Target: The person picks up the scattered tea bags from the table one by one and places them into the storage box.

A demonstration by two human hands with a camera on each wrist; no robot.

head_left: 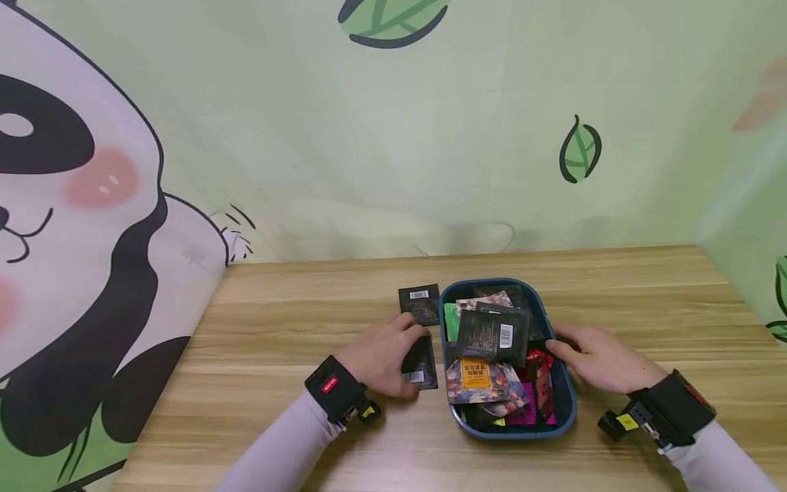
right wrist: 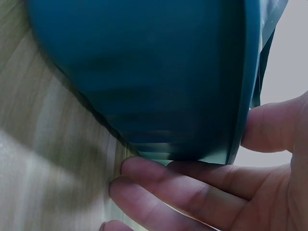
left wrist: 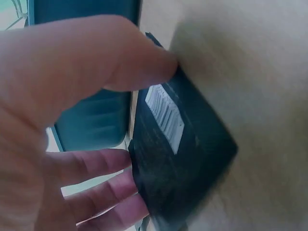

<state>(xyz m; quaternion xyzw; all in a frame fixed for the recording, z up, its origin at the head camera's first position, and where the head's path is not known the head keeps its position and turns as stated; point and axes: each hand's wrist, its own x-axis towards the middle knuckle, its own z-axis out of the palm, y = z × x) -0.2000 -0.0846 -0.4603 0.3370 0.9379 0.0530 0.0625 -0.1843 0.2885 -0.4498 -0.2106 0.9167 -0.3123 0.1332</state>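
Between the thumb and fingers of my left hand point(head_left: 382, 355) is a black sachet point(head_left: 421, 365) with a white barcode, held by its edges just left of a blue bin point(head_left: 572, 410). In the left wrist view the thumb lies over one edge of this sachet point(left wrist: 192, 159) and fingertips touch the opposite edge. My right hand point(head_left: 605, 357) grips the bin's right side; the right wrist view has its thumb at the rim and its fingers along the outer wall point(right wrist: 144, 72). Another black sachet point(head_left: 419, 305) lies flat on the table beyond the left hand.
The bin is heaped with packets: a black barcoded sachet point(head_left: 493, 335) on top, a patterned packet with an orange label point(head_left: 476, 379), a red one point(head_left: 542, 386) and a green one point(head_left: 451, 321). The wooden table point(head_left: 277, 321) ends at a printed backdrop point(head_left: 369, 150).
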